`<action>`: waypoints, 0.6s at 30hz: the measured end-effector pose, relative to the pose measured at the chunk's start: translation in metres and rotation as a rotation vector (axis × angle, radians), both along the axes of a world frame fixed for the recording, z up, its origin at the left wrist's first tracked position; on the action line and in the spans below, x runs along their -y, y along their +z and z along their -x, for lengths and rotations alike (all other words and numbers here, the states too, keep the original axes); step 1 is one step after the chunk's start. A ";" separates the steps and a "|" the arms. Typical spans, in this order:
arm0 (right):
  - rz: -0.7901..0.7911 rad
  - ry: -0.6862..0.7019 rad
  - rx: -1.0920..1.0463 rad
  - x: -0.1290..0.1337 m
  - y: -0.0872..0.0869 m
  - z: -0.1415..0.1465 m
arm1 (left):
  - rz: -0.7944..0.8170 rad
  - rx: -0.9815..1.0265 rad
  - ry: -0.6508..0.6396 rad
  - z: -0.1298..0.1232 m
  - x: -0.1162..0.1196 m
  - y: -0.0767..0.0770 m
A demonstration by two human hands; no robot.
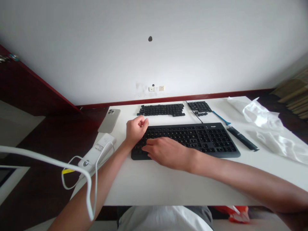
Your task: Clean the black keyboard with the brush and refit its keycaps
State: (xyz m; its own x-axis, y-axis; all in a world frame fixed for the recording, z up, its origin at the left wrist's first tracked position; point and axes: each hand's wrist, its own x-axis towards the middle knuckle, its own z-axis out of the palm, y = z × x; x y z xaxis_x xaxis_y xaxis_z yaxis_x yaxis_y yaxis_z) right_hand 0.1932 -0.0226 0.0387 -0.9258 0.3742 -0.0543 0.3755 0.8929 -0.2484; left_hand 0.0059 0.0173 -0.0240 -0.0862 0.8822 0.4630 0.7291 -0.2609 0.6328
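My left hand (136,130) is curled into a fist above the upper left of a black keyboard (204,139), with nothing visible in it. My right hand (163,150) lies across the keyboard's left part, its fingers on the keys. Behind the keyboard sit loose black keycaps in two groups, a long block (161,110) and a smaller block (199,107). A blue-handled tool (221,118) lies to their right. A black pen-like tool (243,138) lies beside the keyboard's right end.
A white desk (134,189) holds a silver phone (109,120), a white corded device (96,152) and crumpled white plastic (262,123). A white cable (48,157) crosses the foreground near my left arm. Wall sockets (156,88) sit above the desk's far edge.
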 end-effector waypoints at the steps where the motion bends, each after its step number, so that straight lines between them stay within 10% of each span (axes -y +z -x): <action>1: -0.071 0.021 -0.045 0.009 -0.009 0.004 | -0.001 0.031 -0.002 0.001 0.000 0.000; 8: -0.271 -0.027 -0.225 0.051 -0.065 0.024 | 0.030 0.090 -0.034 0.003 -0.002 0.000; 18: -0.326 -0.111 -0.283 0.049 -0.071 0.033 | 0.079 0.087 -0.051 0.003 -0.004 -0.002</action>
State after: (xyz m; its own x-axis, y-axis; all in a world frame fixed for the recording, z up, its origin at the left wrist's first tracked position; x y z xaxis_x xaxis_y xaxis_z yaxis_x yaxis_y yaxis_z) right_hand 0.1599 -0.0718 -0.0325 -0.8402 0.4280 0.3328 0.4314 0.8996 -0.0679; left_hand 0.0026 0.0211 -0.0262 -0.0774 0.9198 0.3846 0.6577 -0.2429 0.7131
